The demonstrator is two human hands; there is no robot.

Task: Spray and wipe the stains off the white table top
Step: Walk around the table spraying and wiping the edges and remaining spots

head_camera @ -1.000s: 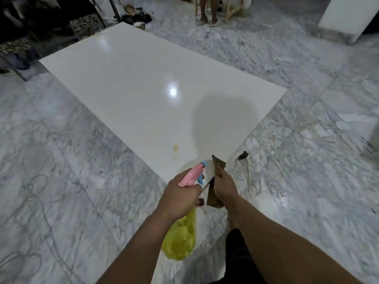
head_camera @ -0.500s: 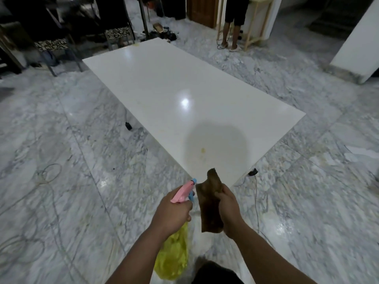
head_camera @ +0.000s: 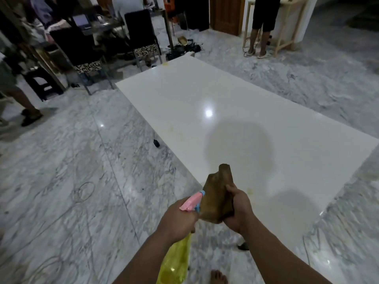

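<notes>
From the head camera I see my left hand [head_camera: 178, 219] curled round the neck of the spray bottle [head_camera: 176, 260], its translucent yellow body hanging down toward the floor [head_camera: 67, 187]; how full it is I can't tell. Its pink nozzle points up and away toward the white table [head_camera: 235, 111]. My right hand [head_camera: 239, 210] grips a brown cloth [head_camera: 217, 193], bunched upright over the table's near edge. A faint yellowish stain [head_camera: 249, 189] shows just beside it.

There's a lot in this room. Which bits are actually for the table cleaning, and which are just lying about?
For the job:
white table top
spray bottle, in the left hand
brown cloth, in the right hand

Just lying about:
chairs
laptop
wooden stand
</notes>
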